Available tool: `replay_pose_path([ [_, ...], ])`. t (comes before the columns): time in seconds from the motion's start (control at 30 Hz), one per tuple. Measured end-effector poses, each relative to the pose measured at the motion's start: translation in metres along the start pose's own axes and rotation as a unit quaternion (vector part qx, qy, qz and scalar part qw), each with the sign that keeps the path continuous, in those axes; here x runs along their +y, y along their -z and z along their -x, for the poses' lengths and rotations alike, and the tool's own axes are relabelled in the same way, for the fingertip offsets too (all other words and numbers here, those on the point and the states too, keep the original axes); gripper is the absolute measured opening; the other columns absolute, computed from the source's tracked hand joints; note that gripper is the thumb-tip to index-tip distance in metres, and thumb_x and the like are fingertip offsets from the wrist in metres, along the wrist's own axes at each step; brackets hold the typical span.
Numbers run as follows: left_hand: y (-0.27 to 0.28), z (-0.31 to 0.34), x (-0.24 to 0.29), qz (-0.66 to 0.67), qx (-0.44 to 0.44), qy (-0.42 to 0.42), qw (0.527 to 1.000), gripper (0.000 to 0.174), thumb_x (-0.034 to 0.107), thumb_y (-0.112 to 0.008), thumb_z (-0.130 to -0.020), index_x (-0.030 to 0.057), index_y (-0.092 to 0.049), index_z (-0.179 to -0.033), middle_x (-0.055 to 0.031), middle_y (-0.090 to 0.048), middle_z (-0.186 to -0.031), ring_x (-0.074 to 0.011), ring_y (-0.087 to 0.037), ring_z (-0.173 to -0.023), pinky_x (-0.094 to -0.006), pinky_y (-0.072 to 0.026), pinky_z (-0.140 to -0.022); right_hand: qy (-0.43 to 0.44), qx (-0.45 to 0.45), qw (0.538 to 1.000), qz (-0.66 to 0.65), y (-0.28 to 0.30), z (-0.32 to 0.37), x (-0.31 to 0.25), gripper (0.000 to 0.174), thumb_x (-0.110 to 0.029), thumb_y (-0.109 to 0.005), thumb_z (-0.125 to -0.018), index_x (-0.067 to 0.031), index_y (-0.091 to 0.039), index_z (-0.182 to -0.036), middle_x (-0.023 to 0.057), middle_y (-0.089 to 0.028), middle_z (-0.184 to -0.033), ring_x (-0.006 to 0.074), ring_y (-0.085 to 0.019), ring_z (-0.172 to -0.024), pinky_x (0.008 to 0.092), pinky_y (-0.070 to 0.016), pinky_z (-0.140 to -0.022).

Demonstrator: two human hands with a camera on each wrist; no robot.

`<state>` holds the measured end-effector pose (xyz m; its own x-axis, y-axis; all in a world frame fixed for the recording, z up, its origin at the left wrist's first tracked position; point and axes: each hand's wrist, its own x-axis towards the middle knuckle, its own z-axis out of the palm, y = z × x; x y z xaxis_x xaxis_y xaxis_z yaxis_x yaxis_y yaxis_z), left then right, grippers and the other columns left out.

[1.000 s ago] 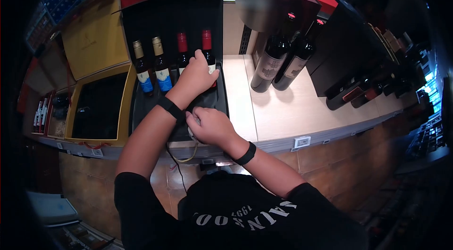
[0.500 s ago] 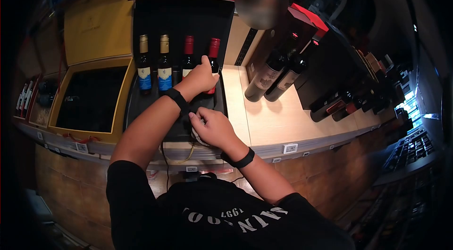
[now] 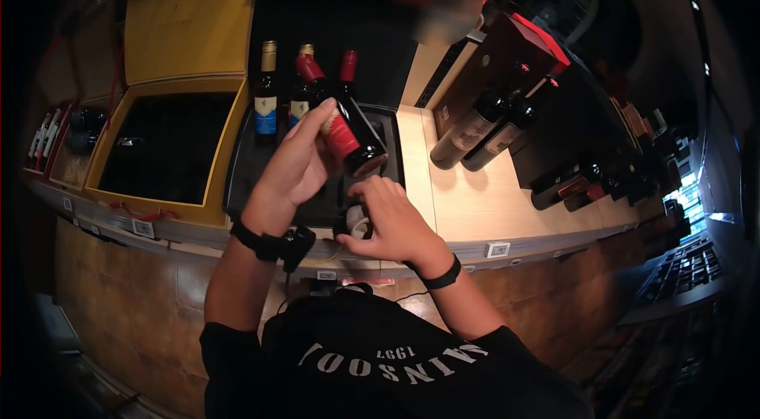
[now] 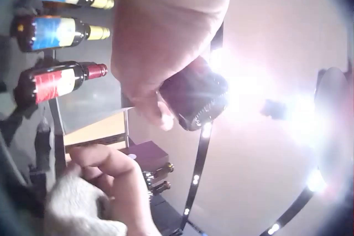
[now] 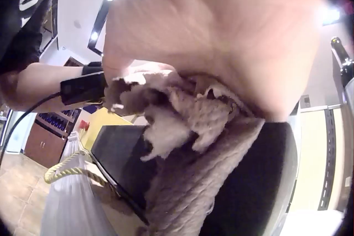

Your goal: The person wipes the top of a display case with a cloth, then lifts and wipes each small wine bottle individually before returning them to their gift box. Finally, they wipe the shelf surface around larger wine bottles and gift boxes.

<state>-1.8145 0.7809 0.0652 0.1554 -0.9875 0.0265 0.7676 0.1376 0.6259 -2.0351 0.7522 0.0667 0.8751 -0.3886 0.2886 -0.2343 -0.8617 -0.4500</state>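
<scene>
The left hand [image 3: 294, 162] grips a small dark bottle with a red label [image 3: 342, 134], tilted above the black open case [image 3: 241, 185]; its base points down and to the right. In the left wrist view that bottle's base [image 4: 196, 95] shows beyond the hand [image 4: 171, 31]. Close below the bottle, the right hand [image 3: 396, 225] holds a crumpled light cloth [image 3: 358, 221], seen larger in the right wrist view as a quilted cloth [image 5: 188, 175] under the palm. Three bottles stand in the case: a blue-labelled one [image 3: 266, 110], another blue-labelled one [image 3: 298, 108] and a red-capped one [image 3: 348, 67].
To the left lies an open yellow box [image 3: 226, 158] with a black inside. Two larger dark bottles [image 3: 467, 134] stand on the wooden shelf [image 3: 491, 205] at the right, beside a dark box with a red edge [image 3: 495, 55]. A yellow rope handle [image 5: 74, 172] hangs near the shelf front.
The left hand has lifted the rightmost red-capped bottle out of its place and tilted it, drawing it toward the body. The right hand with the cloth has shifted right, just under the bottle's base.
</scene>
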Motion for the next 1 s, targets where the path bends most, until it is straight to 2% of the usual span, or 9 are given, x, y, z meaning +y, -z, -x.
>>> replay_pose_path([
  [0.03,-0.022,0.019,0.007,0.042,0.028,0.017,0.999,0.046,0.045,-0.053,-0.112,0.0074,-0.058,-0.137,-0.016,-0.072,-0.122,-0.0328,-0.075,-0.112,-0.0501,-0.0646,-0.094,-0.025,-0.027,0.999,-0.009,0.002,0.002,-0.002,0.068,-0.037,-0.086,-0.076,-0.0004,-0.058,-0.126,0.0166,-0.056,-0.116,0.0398,-0.056,-0.11,0.0453,-0.0451,-0.102],
  [0.13,-0.011,0.038,0.003,0.131,-0.005,-0.027,0.991,0.049,0.039,-0.059,-0.107,0.01,-0.052,-0.146,-0.0155,-0.07,-0.117,-0.034,-0.075,-0.109,-0.0514,-0.064,-0.097,-0.006,0.016,1.0,-0.009,-0.004,0.007,0.006,0.067,-0.032,-0.083,-0.077,0.0003,-0.056,-0.129,0.0184,-0.055,-0.117,0.0401,-0.056,-0.111,0.0458,-0.0455,-0.101],
  [0.27,0.014,0.047,-0.01,0.144,-0.03,-0.052,0.988,0.057,0.035,-0.058,-0.104,0.0121,-0.045,-0.155,-0.0168,-0.07,-0.114,-0.0339,-0.077,-0.091,-0.053,-0.0675,-0.083,-0.03,-0.001,0.999,-0.016,-0.012,0.005,0.019,0.052,-0.021,-0.075,-0.083,0.0003,-0.055,-0.127,0.0204,-0.055,-0.118,0.0407,-0.058,-0.109,0.0465,-0.0483,-0.099],
  [0.37,0.014,0.052,-0.011,0.147,-0.035,-0.029,0.988,0.053,0.05,-0.052,-0.107,0.0129,-0.052,-0.145,-0.0134,-0.071,-0.101,-0.0282,-0.074,-0.077,-0.0444,-0.0639,-0.066,-0.109,0.022,0.988,-0.105,-0.003,-0.004,0.02,0.041,-0.01,-0.067,-0.087,0.0005,-0.056,-0.124,0.022,-0.055,-0.117,0.0411,-0.06,-0.108,0.0443,-0.051,-0.097],
  [0.53,0.009,0.05,-0.017,0.132,0.006,0.017,0.991,0.065,0.078,-0.045,-0.105,0.0161,-0.063,-0.118,-0.0086,-0.07,-0.083,-0.0243,-0.071,-0.06,-0.0381,-0.0596,-0.054,-0.123,0.312,0.938,-0.087,0.014,-0.056,0.013,0.029,-0.012,-0.08,-0.095,-0.0008,-0.064,-0.116,0.0173,-0.069,-0.106,0.0369,-0.068,-0.098,0.04,-0.0552,-0.088],
  [0.67,0.005,0.04,-0.025,0.068,0.075,0.079,0.992,0.075,0.085,-0.043,-0.101,0.0134,-0.064,-0.111,-0.0071,-0.069,-0.078,-0.0231,-0.069,-0.055,-0.0396,-0.0608,-0.053,-0.025,0.336,0.939,-0.069,0.016,-0.096,-0.016,0.028,-0.014,-0.077,-0.098,-0.0021,-0.067,-0.121,0.0191,-0.066,-0.116,0.0381,-0.067,-0.106,0.0422,-0.0549,-0.093],
  [0.8,-0.009,0.026,-0.035,0.024,0.13,-0.122,0.984,0.065,0.071,-0.046,-0.109,0.0112,-0.065,-0.128,-0.0061,-0.073,-0.107,-0.016,-0.075,-0.097,-0.0332,-0.0623,-0.085,0.044,0.227,0.967,-0.107,-0.006,-0.097,-0.033,0.037,-0.01,-0.073,-0.096,-0.0022,-0.066,-0.131,0.0224,-0.06,-0.133,0.0437,-0.065,-0.12,0.0441,-0.055,-0.101],
  [0.83,0.005,0.028,-0.031,0.041,0.058,-0.099,0.993,0.055,0.059,-0.047,-0.113,0.0119,-0.064,-0.135,-0.0044,-0.071,-0.12,-0.0139,-0.069,-0.114,-0.0314,-0.0577,-0.097,0.042,0.211,0.971,-0.104,-0.009,-0.092,-0.035,0.041,-0.008,-0.073,-0.094,-0.0023,-0.065,-0.134,0.0227,-0.059,-0.137,0.0446,-0.065,-0.123,0.0448,-0.0547,-0.103],
  [1.0,-0.005,0.033,-0.02,0.053,0.085,-0.039,0.994,0.059,0.061,-0.046,-0.112,0.0092,-0.066,-0.131,-0.0055,-0.074,-0.113,-0.0152,-0.073,-0.104,-0.0324,-0.061,-0.089,0.061,0.193,0.978,-0.056,-0.012,-0.071,-0.037,0.053,0.001,-0.072,-0.091,-0.0011,-0.064,-0.143,0.0233,-0.059,-0.144,0.0426,-0.063,-0.131,0.0441,-0.0544,-0.108],
])
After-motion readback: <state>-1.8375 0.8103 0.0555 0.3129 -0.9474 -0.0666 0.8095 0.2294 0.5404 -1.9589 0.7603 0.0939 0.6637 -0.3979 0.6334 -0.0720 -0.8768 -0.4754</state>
